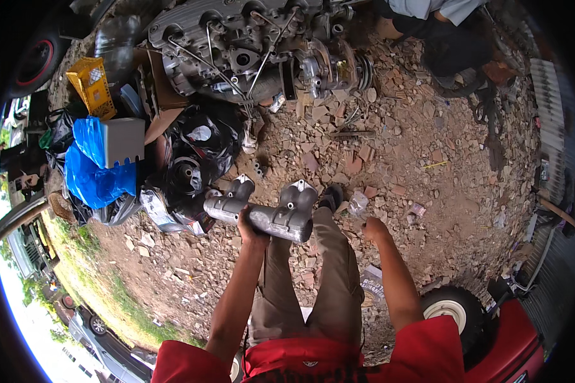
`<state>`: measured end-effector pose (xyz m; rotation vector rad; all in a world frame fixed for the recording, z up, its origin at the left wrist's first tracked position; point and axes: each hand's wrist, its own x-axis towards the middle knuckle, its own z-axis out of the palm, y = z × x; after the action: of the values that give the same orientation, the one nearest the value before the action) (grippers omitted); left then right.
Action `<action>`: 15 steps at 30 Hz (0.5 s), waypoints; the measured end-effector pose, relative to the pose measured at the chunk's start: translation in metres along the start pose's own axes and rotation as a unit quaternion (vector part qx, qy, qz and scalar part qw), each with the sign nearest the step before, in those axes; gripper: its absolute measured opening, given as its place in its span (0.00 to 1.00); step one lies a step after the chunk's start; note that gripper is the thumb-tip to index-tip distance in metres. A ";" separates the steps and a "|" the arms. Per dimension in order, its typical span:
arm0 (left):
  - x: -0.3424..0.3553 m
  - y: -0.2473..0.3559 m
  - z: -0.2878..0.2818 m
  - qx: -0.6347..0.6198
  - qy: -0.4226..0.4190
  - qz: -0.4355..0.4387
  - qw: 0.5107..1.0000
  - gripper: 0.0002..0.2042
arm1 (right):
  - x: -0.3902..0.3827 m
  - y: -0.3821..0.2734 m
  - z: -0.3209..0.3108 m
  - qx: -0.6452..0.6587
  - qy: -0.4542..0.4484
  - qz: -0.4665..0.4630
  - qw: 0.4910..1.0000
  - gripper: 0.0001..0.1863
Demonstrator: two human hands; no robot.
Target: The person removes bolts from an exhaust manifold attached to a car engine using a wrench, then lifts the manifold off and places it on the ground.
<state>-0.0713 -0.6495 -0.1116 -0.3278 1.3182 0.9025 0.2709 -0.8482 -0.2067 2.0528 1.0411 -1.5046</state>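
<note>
My left hand is closed around the near side of a grey cast-metal intake manifold. The manifold is a thick tube with two flanged branches pointing away from me, held in front of my knees and tilted lower on its right. My right hand hangs apart from it, off to the right. Its fingers are curled in, and whatever they may hold is hidden. Just beyond that hand lies a crumpled clear plastic piece on the ground.
A large engine lies at the far side. Black plastic bags, a blue bag, a grey box and a yellow crate crowd the left. Broken tile litters the dirt. A wheel stands at lower right; a person is at far right.
</note>
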 end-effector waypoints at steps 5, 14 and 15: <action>0.135 -0.062 0.030 0.148 0.023 -0.102 0.983 0.23 | 0.135 -0.015 0.019 0.201 0.225 -0.028 0.953 0.16; 0.423 -0.081 -0.017 0.330 -0.187 0.036 0.924 0.19 | 0.372 -0.064 0.036 0.187 0.278 -0.134 0.932 0.17; 0.444 -0.082 -0.016 0.372 -0.201 0.071 0.903 0.20 | 0.386 -0.074 0.036 0.224 0.289 -0.139 0.920 0.17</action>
<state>-0.0302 -0.5433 -0.5484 0.5347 1.2041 0.4850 0.2489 -0.6956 -0.5696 2.8946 1.3405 -1.3838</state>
